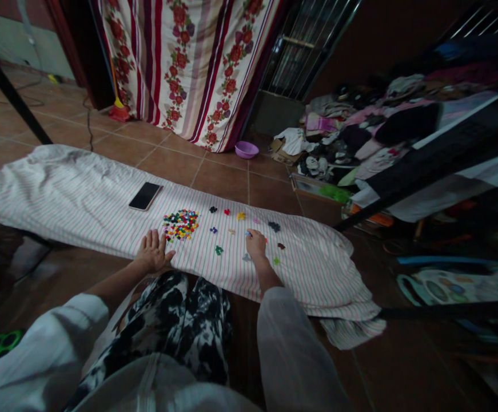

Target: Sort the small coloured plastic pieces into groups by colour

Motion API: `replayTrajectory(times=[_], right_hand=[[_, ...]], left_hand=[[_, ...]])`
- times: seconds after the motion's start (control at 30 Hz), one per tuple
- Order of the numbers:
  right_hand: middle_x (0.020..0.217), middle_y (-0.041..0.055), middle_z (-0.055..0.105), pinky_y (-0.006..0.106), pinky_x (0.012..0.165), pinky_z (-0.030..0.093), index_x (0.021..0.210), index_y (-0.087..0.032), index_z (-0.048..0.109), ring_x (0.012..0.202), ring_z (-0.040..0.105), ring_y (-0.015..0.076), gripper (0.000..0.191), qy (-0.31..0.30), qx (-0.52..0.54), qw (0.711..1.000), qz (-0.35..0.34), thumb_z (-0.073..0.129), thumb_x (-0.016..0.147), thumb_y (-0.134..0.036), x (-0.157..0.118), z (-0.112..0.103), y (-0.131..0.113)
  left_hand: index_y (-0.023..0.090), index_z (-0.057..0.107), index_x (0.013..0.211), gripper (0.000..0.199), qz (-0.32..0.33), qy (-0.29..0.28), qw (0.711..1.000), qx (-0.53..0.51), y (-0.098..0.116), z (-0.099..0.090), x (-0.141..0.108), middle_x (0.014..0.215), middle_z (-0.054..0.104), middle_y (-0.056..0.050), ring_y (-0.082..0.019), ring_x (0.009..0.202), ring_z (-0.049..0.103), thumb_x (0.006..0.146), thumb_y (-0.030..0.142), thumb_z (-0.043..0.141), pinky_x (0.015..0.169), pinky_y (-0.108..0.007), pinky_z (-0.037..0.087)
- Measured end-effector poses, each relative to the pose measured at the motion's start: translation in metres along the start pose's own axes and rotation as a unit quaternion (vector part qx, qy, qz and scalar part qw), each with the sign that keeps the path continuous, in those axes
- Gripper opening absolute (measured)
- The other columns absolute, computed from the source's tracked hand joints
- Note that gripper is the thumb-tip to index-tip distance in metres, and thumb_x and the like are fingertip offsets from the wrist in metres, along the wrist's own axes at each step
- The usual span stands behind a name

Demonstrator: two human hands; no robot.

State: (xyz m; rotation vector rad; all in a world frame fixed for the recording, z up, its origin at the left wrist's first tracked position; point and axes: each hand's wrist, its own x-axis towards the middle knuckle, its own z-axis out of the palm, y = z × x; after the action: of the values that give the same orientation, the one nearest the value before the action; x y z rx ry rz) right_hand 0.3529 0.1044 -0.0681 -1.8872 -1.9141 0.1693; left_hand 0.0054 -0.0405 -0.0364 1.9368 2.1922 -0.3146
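On a striped cloth (103, 220), a mixed pile of small coloured pieces (182, 225), bead-like in size, lies beside my left hand (153, 250). That hand rests flat with its fingers spread, close to the pile's lower left edge. My right hand (256, 243) is over the sorted groups, thumb and fingertips pinched together. Something small and blue (247, 233) shows at the fingertips; whether it is gripped or lies beneath them I cannot tell. Around it sit little single-colour clusters: yellow (240, 216), red (227, 212), black (213, 209), green (218, 250), dark navy (274, 226) and brown (281, 246).
A phone (145, 196) lies on the cloth left of the pile. Beyond the table are a purple basin (246, 150), a floral curtain (188, 68) and a broom (119, 110). Heaped clothes (360, 126) stand at the right. Dark metal bars (8, 86) rise at the table's ends.
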Motion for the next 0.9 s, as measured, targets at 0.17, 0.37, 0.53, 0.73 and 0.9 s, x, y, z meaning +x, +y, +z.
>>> replayTrajectory(times=[0.17,0.37,0.53,0.73,0.9], right_hand=[[0.111,0.0104,0.07,0.031,0.096,0.043,0.111,-0.016,0.069,0.104,0.061,0.0199,0.038,-0.007,0.002,1.0,0.0,0.047,0.082,-0.01,-0.001,0.0,0.0],[0.113,0.0114,0.067,0.034,0.098,0.041,0.114,-0.014,0.068,0.104,0.057,0.021,0.038,0.022,-0.002,1.0,-0.013,0.046,0.083,-0.013,-0.004,-0.002,-0.004],[0.11,0.0104,0.066,0.034,0.093,0.041,0.106,-0.017,0.071,0.101,0.054,0.0215,0.033,0.073,0.029,0.996,-0.048,0.045,0.084,-0.016,-0.009,-0.003,-0.023],[0.104,0.0094,0.067,0.033,0.093,0.042,0.102,-0.018,0.072,0.098,0.055,0.0215,0.03,0.02,0.065,0.99,-0.127,0.045,0.089,-0.018,-0.019,0.008,-0.074],[0.101,0.0065,0.069,0.031,0.094,0.042,0.102,-0.02,0.071,0.099,0.058,0.0194,0.026,-0.054,0.089,0.976,-0.19,0.047,0.091,-0.017,-0.034,0.022,-0.121]], left_hand=[[0.003,0.016,0.151,0.08,-0.002,0.008,1.0,-0.012,0.0,0.0,0.0,0.158,0.011,-0.027,-0.04,0.148,0.008,0.093,0.057,0.024,0.116,-0.052,0.015],[0.002,0.016,0.151,0.08,0.0,0.007,1.0,-0.019,0.0,-0.001,-0.001,0.158,0.011,-0.028,-0.04,0.147,0.006,0.094,0.057,0.024,0.117,-0.051,0.014],[0.002,0.017,0.151,0.081,0.003,0.011,1.0,-0.029,0.0,-0.001,-0.001,0.158,0.01,-0.028,-0.041,0.147,0.006,0.093,0.058,0.025,0.117,-0.052,0.014],[0.003,0.016,0.152,0.081,0.003,0.016,0.999,-0.037,0.0,0.002,0.001,0.159,0.011,-0.027,-0.04,0.148,0.006,0.093,0.058,0.025,0.117,-0.052,0.014],[0.003,0.016,0.152,0.081,0.0,0.018,0.999,-0.048,0.0,0.002,0.0,0.159,0.009,-0.027,-0.04,0.148,0.005,0.093,0.058,0.026,0.117,-0.052,0.012]])
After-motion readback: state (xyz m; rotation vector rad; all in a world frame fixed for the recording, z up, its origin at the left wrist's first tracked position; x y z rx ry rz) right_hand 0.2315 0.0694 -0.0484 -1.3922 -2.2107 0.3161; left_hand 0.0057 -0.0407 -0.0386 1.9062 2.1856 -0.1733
